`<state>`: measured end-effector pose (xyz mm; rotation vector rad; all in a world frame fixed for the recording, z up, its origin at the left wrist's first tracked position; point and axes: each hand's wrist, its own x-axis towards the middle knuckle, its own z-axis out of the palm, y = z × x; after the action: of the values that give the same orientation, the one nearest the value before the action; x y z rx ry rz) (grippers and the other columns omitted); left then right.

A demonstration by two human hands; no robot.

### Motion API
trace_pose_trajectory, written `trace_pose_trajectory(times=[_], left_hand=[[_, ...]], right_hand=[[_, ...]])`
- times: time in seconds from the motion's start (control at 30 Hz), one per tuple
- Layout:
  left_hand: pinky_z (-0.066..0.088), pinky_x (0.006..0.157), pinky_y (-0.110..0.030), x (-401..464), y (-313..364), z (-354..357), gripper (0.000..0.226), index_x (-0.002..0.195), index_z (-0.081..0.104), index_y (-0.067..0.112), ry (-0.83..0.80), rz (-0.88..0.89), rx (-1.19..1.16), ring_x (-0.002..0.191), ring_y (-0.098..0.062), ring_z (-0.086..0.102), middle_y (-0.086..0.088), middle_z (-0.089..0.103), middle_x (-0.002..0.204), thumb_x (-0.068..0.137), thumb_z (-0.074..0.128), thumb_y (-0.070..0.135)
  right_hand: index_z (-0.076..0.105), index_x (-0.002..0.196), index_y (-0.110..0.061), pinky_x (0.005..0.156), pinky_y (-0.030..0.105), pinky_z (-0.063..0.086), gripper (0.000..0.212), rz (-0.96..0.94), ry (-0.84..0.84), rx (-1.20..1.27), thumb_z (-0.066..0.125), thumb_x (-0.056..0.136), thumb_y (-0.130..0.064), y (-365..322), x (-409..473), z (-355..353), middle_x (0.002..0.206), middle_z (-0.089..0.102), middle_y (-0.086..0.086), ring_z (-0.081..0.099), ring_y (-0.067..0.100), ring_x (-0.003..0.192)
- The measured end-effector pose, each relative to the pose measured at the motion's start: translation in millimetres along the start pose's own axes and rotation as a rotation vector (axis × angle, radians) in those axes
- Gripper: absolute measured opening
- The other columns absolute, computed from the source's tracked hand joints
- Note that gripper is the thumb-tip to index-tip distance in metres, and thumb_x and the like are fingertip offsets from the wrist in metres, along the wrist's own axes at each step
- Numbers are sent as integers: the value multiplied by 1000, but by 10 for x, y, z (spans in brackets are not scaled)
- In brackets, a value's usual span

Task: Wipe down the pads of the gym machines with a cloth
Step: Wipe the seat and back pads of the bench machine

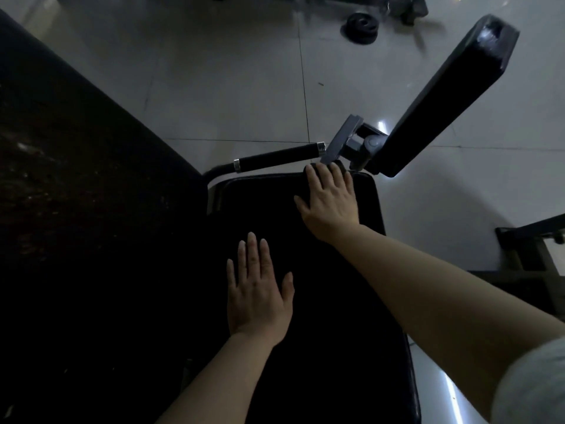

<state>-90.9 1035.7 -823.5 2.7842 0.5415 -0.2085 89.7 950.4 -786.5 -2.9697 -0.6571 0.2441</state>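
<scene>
Head view: we see both hands flat on seat pad [321, 347].
Left hand [258, 289]: fingers apart, palm down, holding nothing.
Right hand [330, 201]: fingers apart, at pad's far edge, beyond left hand.
Cloth: can't tell where.

Both hands are laid flat, fingers spread, on a black seat pad [321, 347]. The left hand [258, 289] is placed mid-pad; the right hand [331, 201] is set at one o'clock from it, fingertips at the far edge, beside a grey hinge [351, 145]. No cloth can be made out in the dim light.
</scene>
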Motion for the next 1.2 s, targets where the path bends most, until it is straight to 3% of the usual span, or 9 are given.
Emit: trace_pose_trajectory(times=[0.1,0.37,0.47,0.57,0.67,0.77,0.97,1.1,1.2], left_hand=[[9,113,-44,25,9,2,72,147,21,7,45,-1,14,144,-27,17,-13,15,157,96,7,54],[14,111,-44,28,-10,14,71,144,32,5,75,15,14,141,-28,27,-13,26,155,87,30,46],[14,112,-44,11,-24,6,67,143,27,2,73,22,-4,140,-28,27,-15,30,152,87,21,38],[18,109,-45,17,-24,-21,70,134,44,-5,47,18,-3,138,-29,32,-18,40,146,92,5,37],[12,113,-41,14,-31,-10,66,142,37,3,92,24,-18,141,-24,24,-12,28,153,92,25,44],[8,114,-39,12,-36,-4,68,144,34,6,108,27,-17,141,-24,23,-11,27,154,90,30,47],[15,110,-43,31,-28,-19,68,142,37,5,100,26,-5,139,-28,31,-14,29,153,92,28,49],[8,114,-40,28,-10,-11,68,144,35,5,116,24,-42,142,-26,26,-12,25,155,90,31,47],[12,113,-44,24,-44,43,68,136,47,2,73,49,-26,140,-30,30,-16,35,150,84,35,43]], right_hand=[[24,147,-16,118,42,2,62,-78,15,8,34,94,-47,-354,218,96,149,31,5,18,26,141],[27,146,-18,116,42,10,54,-352,-96,-6,32,98,-40,-1092,563,227,150,33,4,28,26,137],[38,141,-20,116,43,11,47,-543,-122,-83,34,98,-37,-1250,561,238,148,37,1,27,25,137],[42,138,-21,117,40,11,44,-758,-145,-190,34,99,-37,-1311,481,306,149,36,-3,23,20,140],[24,149,-21,118,37,8,50,-735,-136,-181,28,101,-35,-1127,449,261,158,18,-1,11,19,146],[11,151,-23,118,33,3,53,-644,-172,-142,29,102,-32,-766,443,101,160,7,-1,3,18,146],[31,145,-22,105,37,30,46,-304,-176,36,36,100,-32,-459,528,-87,146,39,4,36,25,132],[29,146,-19,114,33,11,47,-366,-122,42,32,101,-32,-949,544,163,153,32,2,23,21,142],[28,147,-18,116,34,5,49,-507,-147,-30,34,100,-27,-1217,481,246,155,25,0,14,20,145]])
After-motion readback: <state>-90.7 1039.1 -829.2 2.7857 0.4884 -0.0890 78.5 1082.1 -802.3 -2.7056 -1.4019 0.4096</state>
